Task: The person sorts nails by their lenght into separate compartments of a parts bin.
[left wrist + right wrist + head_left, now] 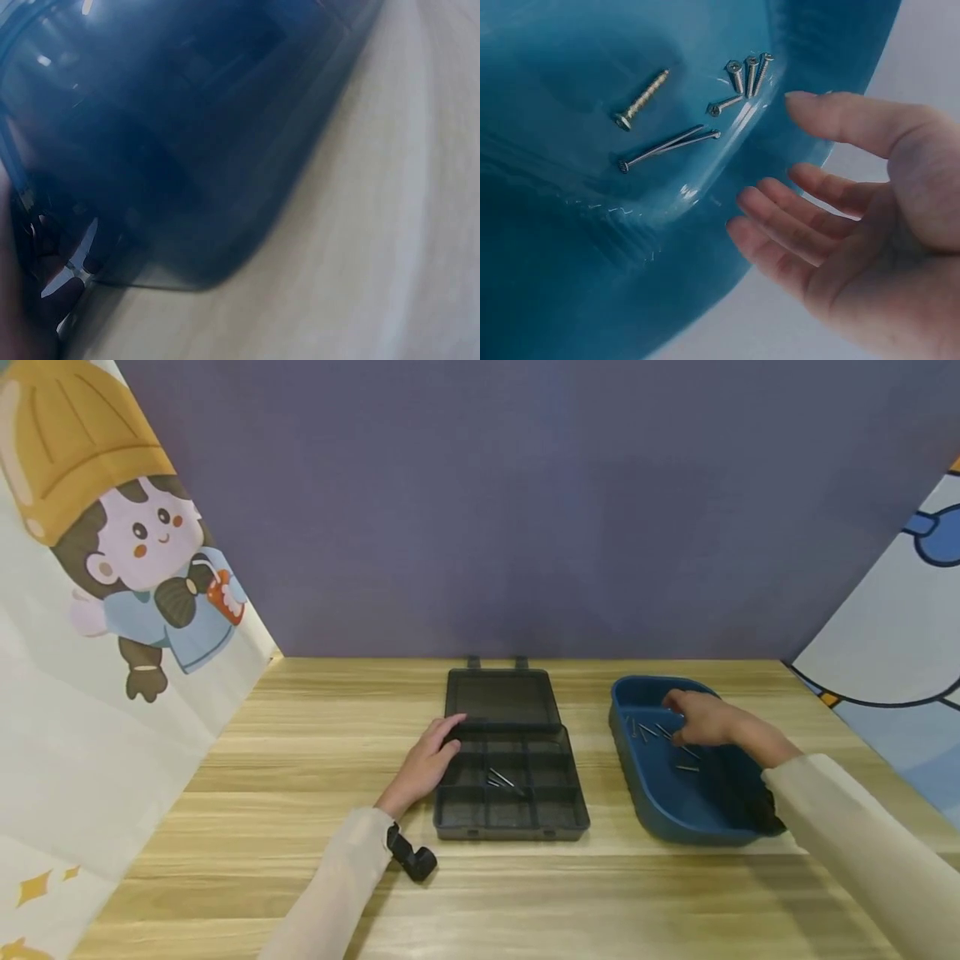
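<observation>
Cream fabric sleeves (322,885) lead to a loosely spread left hand (423,764), probably steadying the dark-grey rectangular plastic box (510,834), and an empty, spread right hand (707,718) near slim metal screws (643,100) inside the rounded blue plastic tub (682,828).

From the head we look forward and down across the tabletop (322,760), farthest of the three, dark compartment box (510,814) at six o'clock and blue bin (693,793) at four. The left wrist brings us close against the box, tabletop spanning one to six o'clock; the right faces us closely into the bin, screws (737,78) at eleven, right hand (877,232) at four. Head and right wrist share bin and screws; head and left wrist, box and tabletop.
</observation>
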The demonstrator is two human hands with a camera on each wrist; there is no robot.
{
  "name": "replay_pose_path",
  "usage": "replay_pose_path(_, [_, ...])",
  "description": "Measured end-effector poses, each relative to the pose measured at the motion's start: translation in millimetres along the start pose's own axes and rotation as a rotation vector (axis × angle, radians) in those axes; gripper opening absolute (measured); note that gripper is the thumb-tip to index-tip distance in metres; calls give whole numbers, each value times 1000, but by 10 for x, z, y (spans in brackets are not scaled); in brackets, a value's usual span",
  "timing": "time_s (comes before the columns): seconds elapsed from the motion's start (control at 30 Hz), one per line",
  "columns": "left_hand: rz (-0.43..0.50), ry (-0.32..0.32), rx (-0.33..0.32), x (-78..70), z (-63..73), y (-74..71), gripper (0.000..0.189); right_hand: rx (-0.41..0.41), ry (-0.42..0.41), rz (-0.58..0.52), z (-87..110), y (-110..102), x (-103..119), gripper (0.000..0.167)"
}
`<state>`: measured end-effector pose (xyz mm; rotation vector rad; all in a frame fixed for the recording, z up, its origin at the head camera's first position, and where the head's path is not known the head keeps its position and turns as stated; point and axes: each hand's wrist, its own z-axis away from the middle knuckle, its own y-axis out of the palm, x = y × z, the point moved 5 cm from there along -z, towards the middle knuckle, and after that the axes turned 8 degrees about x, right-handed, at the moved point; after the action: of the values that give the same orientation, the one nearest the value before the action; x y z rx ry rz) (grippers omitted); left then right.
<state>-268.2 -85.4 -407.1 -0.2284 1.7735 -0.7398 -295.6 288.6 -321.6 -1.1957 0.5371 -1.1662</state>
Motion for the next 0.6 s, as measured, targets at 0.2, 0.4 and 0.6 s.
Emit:
replay_pose_path(0.2, [2,-9,6,-22,19,-6,46,19,22,-21,-61,21,-71,58])
replay_pose_path(0.4, [0,-4,8,-15,15,1,45,50,40,-42,-103,106,-142,58])
replay_pose_path(0.6, [-2,8,-2,-14,15,-1,45,40,41,-45,-134,168,-200,59])
